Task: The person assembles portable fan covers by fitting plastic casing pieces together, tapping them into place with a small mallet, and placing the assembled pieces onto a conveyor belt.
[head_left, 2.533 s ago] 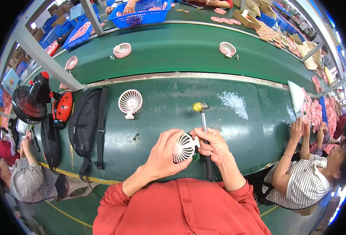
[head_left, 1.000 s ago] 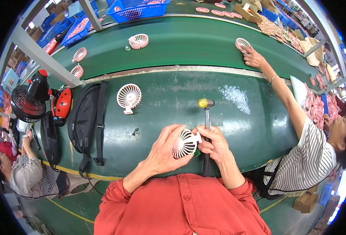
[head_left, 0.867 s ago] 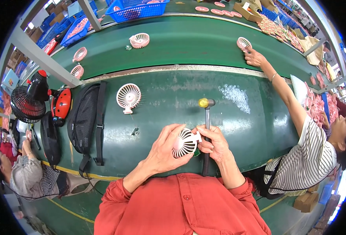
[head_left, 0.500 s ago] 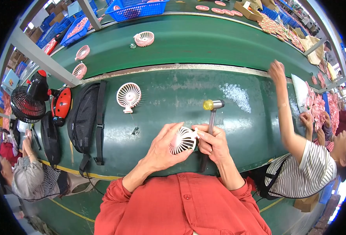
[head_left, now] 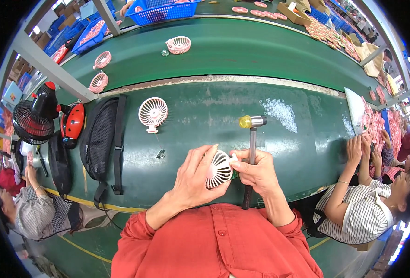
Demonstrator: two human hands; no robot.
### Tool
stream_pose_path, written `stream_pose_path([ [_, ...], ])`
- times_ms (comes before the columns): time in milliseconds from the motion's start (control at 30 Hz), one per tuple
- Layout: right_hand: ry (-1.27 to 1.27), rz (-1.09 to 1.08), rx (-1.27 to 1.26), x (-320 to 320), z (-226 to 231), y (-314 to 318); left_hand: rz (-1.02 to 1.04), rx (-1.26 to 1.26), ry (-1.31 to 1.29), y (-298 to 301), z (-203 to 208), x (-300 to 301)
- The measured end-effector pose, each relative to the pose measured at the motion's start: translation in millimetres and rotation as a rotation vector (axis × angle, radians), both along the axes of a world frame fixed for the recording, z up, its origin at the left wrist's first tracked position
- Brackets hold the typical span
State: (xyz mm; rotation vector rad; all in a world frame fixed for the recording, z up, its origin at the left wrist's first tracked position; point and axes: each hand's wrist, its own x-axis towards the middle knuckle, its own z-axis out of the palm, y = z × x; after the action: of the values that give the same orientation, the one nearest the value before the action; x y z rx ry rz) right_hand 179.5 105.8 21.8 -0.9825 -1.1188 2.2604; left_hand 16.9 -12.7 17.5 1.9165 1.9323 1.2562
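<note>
Close to my body, my left hand (head_left: 193,178) wraps round a pale pink, slotted fan housing (head_left: 221,169). My right hand (head_left: 258,173) pinches the short stem on the housing's right side. A mallet (head_left: 257,121) with a yellow tip and metal head has its handle running down through my right hand, dark grip below it. A bit of green circuit board shows by the housing, mostly hidden by my fingers. Another pink fan housing (head_left: 153,112) lies on the table ahead and left, with a small dark green part (head_left: 161,154) nearer me.
Small clear rings (head_left: 280,114) are scattered at the right. A black bag (head_left: 104,143) lies left, by a black fan (head_left: 34,116). Beyond, a green conveyor (head_left: 242,51) carries pink housings (head_left: 179,45). Co-workers sit at left and right (head_left: 362,208). A blue basket (head_left: 161,13) stands beyond.
The housings on the conveyor have shifted right. The right co-worker's raised arm has come down to the pink parts. My hands and the mallet have shifted slightly; the grip on the housing stays.
</note>
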Motion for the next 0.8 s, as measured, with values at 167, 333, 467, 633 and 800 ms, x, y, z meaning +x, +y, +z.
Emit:
stream_pose_path([
  [167, 0.051, 0.096, -0.095, 2, -2, 4, 0.009, 0.030, 0.011, -1, 1, 2],
  [333, -0.197, -0.082, 0.575, -7, -21, -13, 0.066, 0.006, 0.074, 1, -1, 6],
  [467, -0.124, -0.091, 0.616, -9, -13, -10, 0.081, 0.012, 0.079, 0, 0, 5],
  [633, -0.129, 0.040, 0.057, -5, 2, -1, 0.103, 0.048, 0.061, 2, -5, 5],
  [800, -0.232, 0.049, 0.234, 2, -3, -4, 0.184, -0.003, 0.016, 5, -5, 1],
])
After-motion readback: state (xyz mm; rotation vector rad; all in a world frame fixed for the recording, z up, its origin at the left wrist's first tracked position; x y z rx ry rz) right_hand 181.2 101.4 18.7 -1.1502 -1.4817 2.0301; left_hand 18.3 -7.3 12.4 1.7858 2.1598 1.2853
